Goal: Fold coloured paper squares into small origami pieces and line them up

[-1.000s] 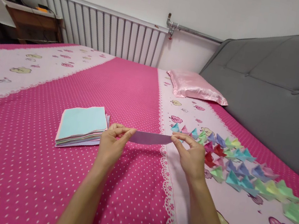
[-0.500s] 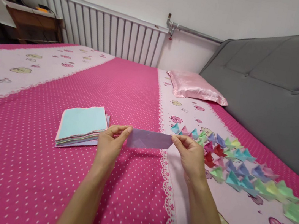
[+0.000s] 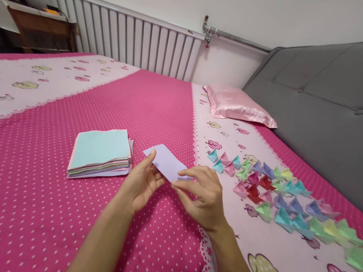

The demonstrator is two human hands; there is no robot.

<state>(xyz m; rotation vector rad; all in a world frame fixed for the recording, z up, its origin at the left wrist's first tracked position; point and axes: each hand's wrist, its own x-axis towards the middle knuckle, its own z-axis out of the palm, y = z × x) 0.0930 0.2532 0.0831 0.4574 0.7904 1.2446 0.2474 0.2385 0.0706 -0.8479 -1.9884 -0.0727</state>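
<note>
A folded lavender paper strip (image 3: 165,161) is held just above the pink dotted bedspread (image 3: 15,200), tilted with its far end up-left. My left hand (image 3: 139,185) supports it from below, thumb pressed on its near edge. My right hand (image 3: 201,195) pinches its right end between thumb and fingers. A stack of pastel paper squares (image 3: 99,152), light blue on top, lies left of my left hand.
Several folded paper boats (image 3: 283,196) in many colours lie in rows on the pale band to the right. A pink satin pillow (image 3: 238,104) sits by the grey headboard (image 3: 339,117). A white radiator (image 3: 125,37) runs along the far wall.
The strip was stretched level between both hands; now it is turned diagonal, and both hands have come closer together, the right one shifting left.
</note>
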